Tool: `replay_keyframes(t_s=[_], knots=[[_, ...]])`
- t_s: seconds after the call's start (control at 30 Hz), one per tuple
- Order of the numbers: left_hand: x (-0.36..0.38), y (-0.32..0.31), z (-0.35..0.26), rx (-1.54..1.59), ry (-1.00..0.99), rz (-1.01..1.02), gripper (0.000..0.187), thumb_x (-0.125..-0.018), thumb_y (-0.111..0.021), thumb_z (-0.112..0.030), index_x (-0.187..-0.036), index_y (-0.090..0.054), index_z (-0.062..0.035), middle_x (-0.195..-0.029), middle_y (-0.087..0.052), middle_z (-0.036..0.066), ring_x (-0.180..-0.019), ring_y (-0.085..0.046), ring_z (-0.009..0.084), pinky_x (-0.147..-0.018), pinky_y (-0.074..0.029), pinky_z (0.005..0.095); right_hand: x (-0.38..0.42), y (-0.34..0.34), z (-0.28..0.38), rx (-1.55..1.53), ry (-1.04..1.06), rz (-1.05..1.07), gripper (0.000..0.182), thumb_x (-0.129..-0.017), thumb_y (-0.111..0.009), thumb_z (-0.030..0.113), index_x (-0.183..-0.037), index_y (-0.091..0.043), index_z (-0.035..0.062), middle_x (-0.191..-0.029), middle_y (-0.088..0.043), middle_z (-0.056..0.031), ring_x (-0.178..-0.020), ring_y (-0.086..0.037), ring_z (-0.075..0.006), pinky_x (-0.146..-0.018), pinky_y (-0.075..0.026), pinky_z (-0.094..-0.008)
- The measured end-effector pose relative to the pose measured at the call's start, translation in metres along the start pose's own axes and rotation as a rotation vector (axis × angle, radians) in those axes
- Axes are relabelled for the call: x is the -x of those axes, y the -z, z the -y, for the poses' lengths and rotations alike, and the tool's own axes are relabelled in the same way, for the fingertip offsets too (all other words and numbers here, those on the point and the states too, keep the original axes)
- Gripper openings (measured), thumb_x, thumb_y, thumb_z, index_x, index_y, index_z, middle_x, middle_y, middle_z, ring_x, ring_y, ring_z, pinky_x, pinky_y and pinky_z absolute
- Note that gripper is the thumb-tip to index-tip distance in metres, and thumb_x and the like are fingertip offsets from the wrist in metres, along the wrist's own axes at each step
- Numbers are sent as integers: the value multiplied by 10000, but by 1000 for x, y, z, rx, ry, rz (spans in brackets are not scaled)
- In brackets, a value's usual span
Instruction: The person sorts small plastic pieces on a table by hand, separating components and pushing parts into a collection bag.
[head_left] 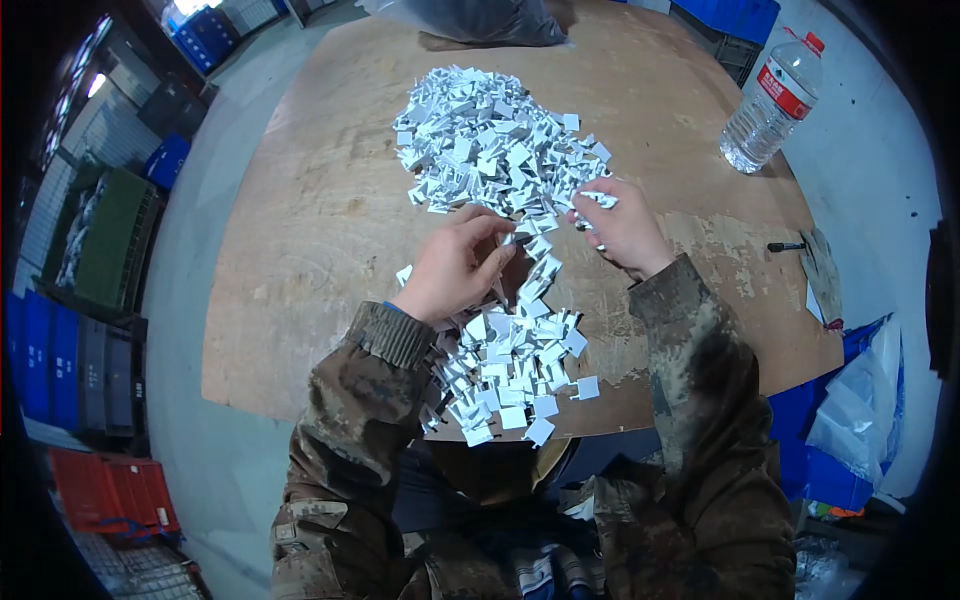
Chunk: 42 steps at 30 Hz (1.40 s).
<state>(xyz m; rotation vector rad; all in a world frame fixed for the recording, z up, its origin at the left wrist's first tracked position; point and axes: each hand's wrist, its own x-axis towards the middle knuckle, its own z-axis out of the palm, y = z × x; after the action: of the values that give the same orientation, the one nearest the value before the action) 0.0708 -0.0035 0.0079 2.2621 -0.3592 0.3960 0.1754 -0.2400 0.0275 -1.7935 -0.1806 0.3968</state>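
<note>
Many small flat white pieces, square with short stems, lie in a large heap [480, 135] on the wooden table. A smaller heap of the same white pieces [515, 365] sits near the table's front edge, and a thin trail of them joins the two. My right hand [632, 228] is closed around several white pieces [597, 200] at the right side of the large heap. Between the heaps is my left hand [455, 265], its thumb and fingers curled together over the trail. Whatever its fingertips hold is too small and shaded to make out.
A water bottle [773, 105] with a red label stands at the table's right edge. A filled plastic bag [475, 20] lies at the far edge. A black marker-like object [786, 247] and a glove [822, 275] lie at right. Blue crates [60, 350] stand on the floor at left.
</note>
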Motion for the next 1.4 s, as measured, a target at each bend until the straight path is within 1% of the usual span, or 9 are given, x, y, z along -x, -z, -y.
replay_keyframes(t_s=[0.17,0.37,0.5,0.67,0.87,1.03,1.2,1.33,1.4], knots=[[0,-8,4,-215,-231,6,232,-896,-759,-130,-1103,-735,-29,-1071,-696,104,-888,-669,247,-769,-543,322,-18,-6,-31,504,497,-193,258,-914,-683,122,-1129,-764,4,-919,-756,-117,-681,-643,-236,-671,-549,-322],[-2,2,-5,-138,-143,52,245,-889,-758,-150,-1103,-736,-34,-969,-712,92,-816,-677,237,-723,-539,335,-15,-24,-23,656,645,-176,219,-938,-628,122,-1090,-742,15,-935,-753,-184,-790,-664,-328,-710,-544,-403],[-1,16,-4,-87,316,117,247,-920,-766,-129,-1144,-717,-36,-837,-676,49,-687,-594,160,-636,-502,284,7,-14,1,628,481,309,260,-915,-654,99,-1129,-772,10,-883,-739,-111,-621,-572,-200,-620,-516,-306],[-1,19,-5,-105,422,33,242,-906,-788,-138,-1122,-726,-51,-697,-611,5,-595,-538,148,-593,-471,279,2,-14,-19,306,505,238,217,-933,-650,93,-1100,-777,36,-844,-715,-74,-571,-528,-151,-554,-476,-270],[-3,8,-7,-231,286,85,197,-864,-802,-215,-1008,-747,-94,-734,-664,50,-656,-635,219,-628,-508,345,-7,-7,-5,-13,51,76,140,-952,-670,102,-1050,-765,71,-809,-682,-45,-542,-488,-91,-496,-412,-218],[0,3,2,-189,179,-1,212,-852,-822,-228,-996,-751,-89,-767,-681,53,-665,-636,213,-635,-511,342,4,-11,4,-567,-153,308,87,-958,-706,130,-1012,-748,76,-823,-669,-48,-543,-488,-60,-488,-384,-186],[0,3,5,-170,131,42,227,-837,-842,-211,-1006,-751,-89,-782,-682,41,-668,-635,210,-642,-515,336,6,-26,-2,-108,-70,305,115,-946,-732,159,-1016,-726,69,-852,-671,-57,-550,-509,-65,-461,-362,-183],[-1,-1,0,-41,184,77,214,-825,-857,-185,-975,-742,-83,-788,-685,35,-652,-616,204,-637,-510,330,-6,-45,-40,481,720,90,125,-944,-720,159,-1026,-690,69,-855,-664,-76,-512,-494,-69,-406,-299,-180],[0,1,-2,-21,185,85,207,-830,-854,-182,-967,-739,-78,-779,-683,35,-651,-609,196,-635,-506,327,-8,-43,-40,430,683,133,127,-943,-717,157,-1030,-683,71,-851,-665,-82,-502,-486,-69,-398,-286,-180]])
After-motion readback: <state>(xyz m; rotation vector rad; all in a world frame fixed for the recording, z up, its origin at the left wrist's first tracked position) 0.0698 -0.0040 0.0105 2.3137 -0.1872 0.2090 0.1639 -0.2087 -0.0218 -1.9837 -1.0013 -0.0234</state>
